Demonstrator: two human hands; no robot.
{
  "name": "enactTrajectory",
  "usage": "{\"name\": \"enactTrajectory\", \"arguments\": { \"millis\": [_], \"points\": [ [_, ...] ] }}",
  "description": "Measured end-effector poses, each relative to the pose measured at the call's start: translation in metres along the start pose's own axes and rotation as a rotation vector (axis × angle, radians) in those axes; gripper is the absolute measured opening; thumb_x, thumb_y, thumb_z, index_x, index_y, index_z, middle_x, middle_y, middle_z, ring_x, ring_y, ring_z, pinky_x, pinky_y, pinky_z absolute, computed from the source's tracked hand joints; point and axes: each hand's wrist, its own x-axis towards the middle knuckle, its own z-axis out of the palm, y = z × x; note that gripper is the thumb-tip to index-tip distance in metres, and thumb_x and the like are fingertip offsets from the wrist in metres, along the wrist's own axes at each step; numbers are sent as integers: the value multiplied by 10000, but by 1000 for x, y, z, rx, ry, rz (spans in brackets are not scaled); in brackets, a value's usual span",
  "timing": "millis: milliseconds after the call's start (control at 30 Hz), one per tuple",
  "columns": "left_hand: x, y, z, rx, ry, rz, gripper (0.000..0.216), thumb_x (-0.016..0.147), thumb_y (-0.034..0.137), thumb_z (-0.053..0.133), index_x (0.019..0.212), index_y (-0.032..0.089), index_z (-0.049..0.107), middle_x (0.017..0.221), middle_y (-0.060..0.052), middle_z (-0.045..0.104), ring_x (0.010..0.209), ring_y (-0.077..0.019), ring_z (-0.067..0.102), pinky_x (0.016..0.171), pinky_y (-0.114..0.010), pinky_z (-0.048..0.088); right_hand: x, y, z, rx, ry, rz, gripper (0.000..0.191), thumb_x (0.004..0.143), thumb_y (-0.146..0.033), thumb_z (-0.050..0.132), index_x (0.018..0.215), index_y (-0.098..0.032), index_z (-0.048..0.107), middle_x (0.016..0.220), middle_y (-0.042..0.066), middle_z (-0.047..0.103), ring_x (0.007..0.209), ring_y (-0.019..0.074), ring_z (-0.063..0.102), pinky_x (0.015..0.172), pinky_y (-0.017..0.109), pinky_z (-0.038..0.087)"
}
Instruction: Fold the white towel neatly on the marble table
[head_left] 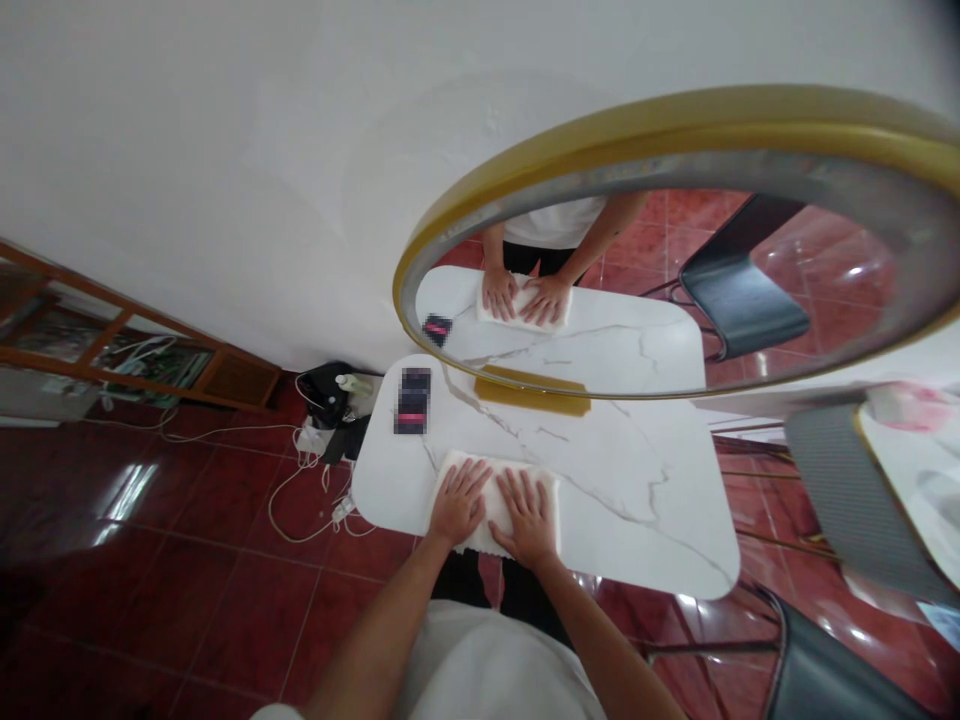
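My left hand [459, 500] and my right hand [527, 517] lie flat side by side, fingers spread, pressing on a folded white cloth [495, 500]. The cloth rests at the near edge of a white marble-patterned table [622, 480]. Neither hand grips anything. A round gold-framed mirror [675, 250] stands on the far side of the table and reflects both hands on the cloth.
A dark, blurred-out flat object [412, 400] lies on the table's far left corner. Cables and a charger [322, 440] sprawl on the red tiled floor to the left. A grey chair [840, 490] stands right, another chair [840, 670] at the lower right.
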Motion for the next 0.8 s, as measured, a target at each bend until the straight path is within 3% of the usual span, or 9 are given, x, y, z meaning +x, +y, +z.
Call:
{"name": "enactTrajectory", "arguments": {
  "millis": [800],
  "points": [
    [-42, -130, -42, 79, -12, -90, 597, 856, 192, 420, 1432, 289, 296, 1485, 29, 330, 1396, -189, 230, 1143, -419, 183, 87, -114, 17, 98, -59, -74, 824, 799, -563, 469, 1479, -247, 129, 1541, 45, 141, 1402, 345, 76, 1105, 564, 54]
  ]
}}
